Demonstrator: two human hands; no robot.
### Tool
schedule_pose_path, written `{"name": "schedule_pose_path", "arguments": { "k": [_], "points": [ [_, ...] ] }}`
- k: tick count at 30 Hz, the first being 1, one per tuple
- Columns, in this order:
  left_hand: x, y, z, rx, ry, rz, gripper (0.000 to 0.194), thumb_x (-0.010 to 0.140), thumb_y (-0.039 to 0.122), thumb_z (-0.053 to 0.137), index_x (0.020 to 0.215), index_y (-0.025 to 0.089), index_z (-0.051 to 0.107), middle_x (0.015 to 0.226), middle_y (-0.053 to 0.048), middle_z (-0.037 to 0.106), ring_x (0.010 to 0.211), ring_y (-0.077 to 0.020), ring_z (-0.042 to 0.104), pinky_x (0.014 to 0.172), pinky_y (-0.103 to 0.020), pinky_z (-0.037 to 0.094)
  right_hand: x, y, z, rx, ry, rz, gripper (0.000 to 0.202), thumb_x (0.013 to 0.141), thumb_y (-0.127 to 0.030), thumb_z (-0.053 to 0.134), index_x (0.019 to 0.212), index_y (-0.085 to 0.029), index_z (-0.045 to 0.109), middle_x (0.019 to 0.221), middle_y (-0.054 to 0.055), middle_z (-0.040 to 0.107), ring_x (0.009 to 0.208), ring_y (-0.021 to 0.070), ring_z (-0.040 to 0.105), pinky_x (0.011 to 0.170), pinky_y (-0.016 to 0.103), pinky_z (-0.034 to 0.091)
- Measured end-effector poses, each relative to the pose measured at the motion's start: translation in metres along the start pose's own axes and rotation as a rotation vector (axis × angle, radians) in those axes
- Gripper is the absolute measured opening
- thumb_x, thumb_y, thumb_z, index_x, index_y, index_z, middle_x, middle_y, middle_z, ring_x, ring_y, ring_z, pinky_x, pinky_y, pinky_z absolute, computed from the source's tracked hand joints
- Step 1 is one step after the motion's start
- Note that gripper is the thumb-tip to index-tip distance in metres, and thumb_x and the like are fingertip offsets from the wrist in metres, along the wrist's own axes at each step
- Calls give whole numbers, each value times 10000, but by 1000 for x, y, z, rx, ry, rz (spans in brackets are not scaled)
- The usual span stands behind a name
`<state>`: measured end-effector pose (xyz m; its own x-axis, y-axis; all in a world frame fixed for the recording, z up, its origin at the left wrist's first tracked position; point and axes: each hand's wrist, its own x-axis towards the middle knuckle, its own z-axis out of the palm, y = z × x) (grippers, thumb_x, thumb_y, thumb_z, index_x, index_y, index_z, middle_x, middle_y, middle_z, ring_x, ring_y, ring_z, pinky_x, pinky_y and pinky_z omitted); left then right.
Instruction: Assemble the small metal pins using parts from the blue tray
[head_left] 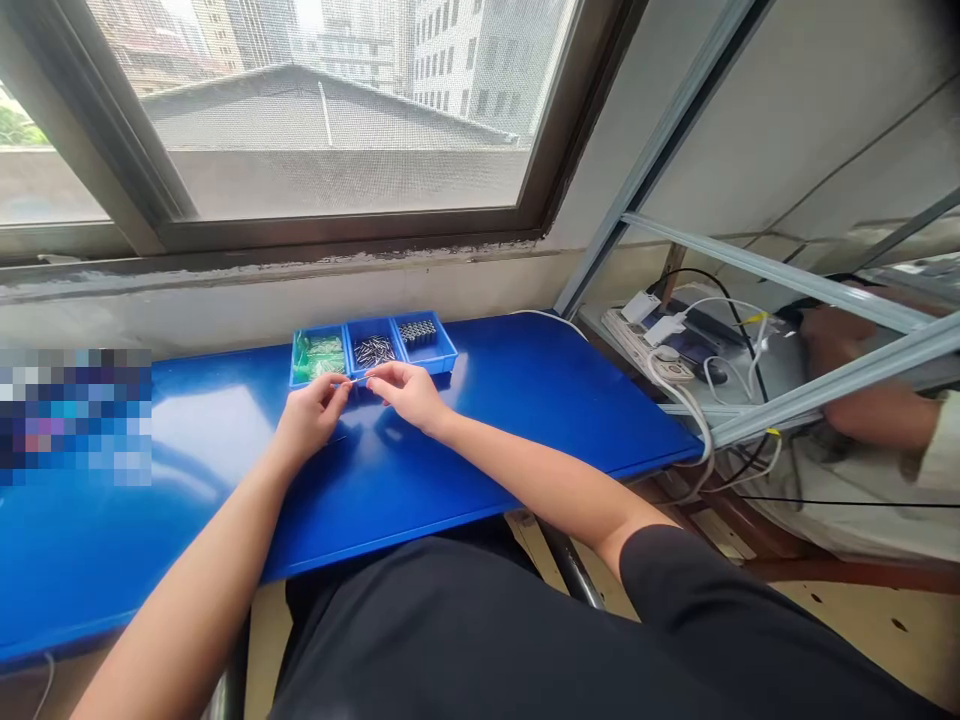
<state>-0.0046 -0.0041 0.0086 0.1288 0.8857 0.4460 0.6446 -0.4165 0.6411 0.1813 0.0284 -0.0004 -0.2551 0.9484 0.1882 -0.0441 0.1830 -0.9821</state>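
My left hand (313, 412) and my right hand (407, 392) meet just in front of three blue bins, thumbs and fingertips pinched. Between them is a thin, light-coloured piece (358, 380), too small to identify, that both hands seem to grip. The left bin holds green and clear plastic pieces (322, 355). Small metal pins or screws (373, 350) fill the middle bin. Dark cylindrical parts (418, 331) stand at the back of the right bin (450, 355).
The blue table (480, 440) runs below a window. Metal shelf framing (780, 270) rises at the right, with a power strip (649, 345) and cables behind it. Another person's arm (874, 410) is at the far right. A blurred-out patch (75, 415) covers the left.
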Motion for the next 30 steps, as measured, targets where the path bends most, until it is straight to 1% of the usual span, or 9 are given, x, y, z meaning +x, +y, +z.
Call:
{"name": "schedule_pose_path", "arguments": {
  "k": [8,20,26,30],
  "points": [
    [0,1,0,-33,5,-15,203,885,379,589,943,193,646,536,69,456,468,-84,389,499,-212,341,-1,-1,0,11,8,-5,202,783,-297,710,928,-156,712,892,52,736,780,132,666,731,280,569],
    [-1,3,0,-42,18,9,152,868,352,595,896,205,623,534,71,466,465,-77,383,498,-201,339,0,2,1,3,15,12,184,787,-273,701,925,-153,721,913,58,740,810,142,675,770,297,569],
    [-2,4,-1,-18,27,16,149,868,351,593,880,207,630,544,67,475,470,-78,390,505,-203,340,0,2,0,-11,20,9,193,783,-292,713,920,-158,727,897,54,742,792,141,674,757,298,573],
    [-1,5,-1,-37,26,12,168,868,370,597,902,211,641,534,68,462,462,-82,380,498,-208,332,1,4,0,-11,23,4,187,779,-289,714,911,-158,729,885,50,742,782,139,673,750,294,573]
  ]
}}
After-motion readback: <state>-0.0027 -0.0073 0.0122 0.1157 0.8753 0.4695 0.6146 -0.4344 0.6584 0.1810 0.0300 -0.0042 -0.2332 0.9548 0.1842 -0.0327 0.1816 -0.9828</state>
